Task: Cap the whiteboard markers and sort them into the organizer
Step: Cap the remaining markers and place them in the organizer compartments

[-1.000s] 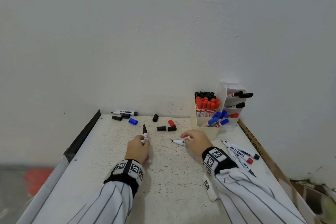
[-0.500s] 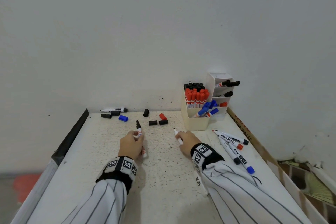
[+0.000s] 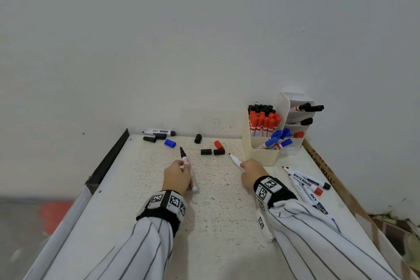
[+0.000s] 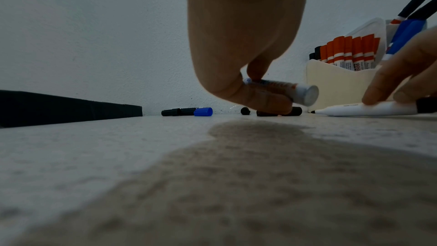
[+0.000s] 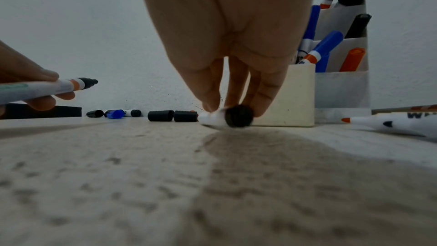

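Holding an uncapped marker [image 3: 187,167] in my left hand [image 3: 176,175], tip forward, I keep it ready for the loose caps [image 3: 206,151]. From the left wrist, my fingers curl round its barrel. From the right wrist, my right hand [image 5: 232,74] pinches a second marker [image 5: 227,116] on the table [image 5: 212,194]; the organizer [image 5: 305,98] holds capped markers.

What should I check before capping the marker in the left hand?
1. Left hand grip on the uncapped black-tipped marker: ok, fingers curled round the barrel.
2. Tip bare and pointing away: ok.
3. Loose black caps on the table ahead: ok, two side by side.
4. Right hand free to fetch a cap: not ok, its fingers are on another uncapped marker.
5. Cap fits this marker: cannot tell.
6. Organizer has room: cannot tell.
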Action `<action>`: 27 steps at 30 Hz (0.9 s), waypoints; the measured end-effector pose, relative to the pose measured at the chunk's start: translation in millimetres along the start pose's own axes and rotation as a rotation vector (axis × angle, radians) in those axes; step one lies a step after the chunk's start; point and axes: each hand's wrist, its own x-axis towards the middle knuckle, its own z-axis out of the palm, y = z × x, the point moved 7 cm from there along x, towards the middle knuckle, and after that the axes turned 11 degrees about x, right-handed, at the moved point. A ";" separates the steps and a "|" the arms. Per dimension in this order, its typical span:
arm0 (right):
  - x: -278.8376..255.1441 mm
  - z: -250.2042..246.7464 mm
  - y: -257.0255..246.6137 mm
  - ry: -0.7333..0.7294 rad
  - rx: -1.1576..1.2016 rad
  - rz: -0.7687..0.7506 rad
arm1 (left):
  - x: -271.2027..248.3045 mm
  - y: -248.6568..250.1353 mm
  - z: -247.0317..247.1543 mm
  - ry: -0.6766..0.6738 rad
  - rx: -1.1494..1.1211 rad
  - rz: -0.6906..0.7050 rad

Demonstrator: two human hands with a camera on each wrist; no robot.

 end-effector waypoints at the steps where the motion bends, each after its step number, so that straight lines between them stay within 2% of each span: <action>1: 1.0 -1.0 -3.8 0.043 -0.016 -0.033 | -0.2 0.5 -0.9 0.008 0.000 0.002; 4: 0.4 -6.1 -20.6 0.183 0.017 -0.167 | -0.9 2.1 -3.1 0.033 -0.022 0.012; 6: 5.4 -5.2 -37.5 0.187 0.042 -0.246 | -1.0 2.2 -3.3 0.039 -0.046 0.011; 10: 22.1 12.2 -71.2 0.034 0.106 -0.329 | -0.8 -1.0 -3.9 0.045 -0.069 -0.030; 13: 33.0 29.8 -88.4 -0.098 0.015 -0.371 | -1.2 -2.6 -6.4 0.073 -0.069 -0.044; 15: 39.8 34.7 -91.4 -0.119 -0.046 -0.344 | -1.4 -3.5 -6.9 0.078 -0.075 -0.053; 17: 45.4 33.3 -92.6 -0.079 -0.079 -0.313 | -1.2 -4.1 -6.9 0.074 -0.073 -0.059; 27: 46.4 33.0 -95.2 -0.057 -0.121 -0.247 | -2.3 -4.1 -7.9 0.070 -0.086 -0.047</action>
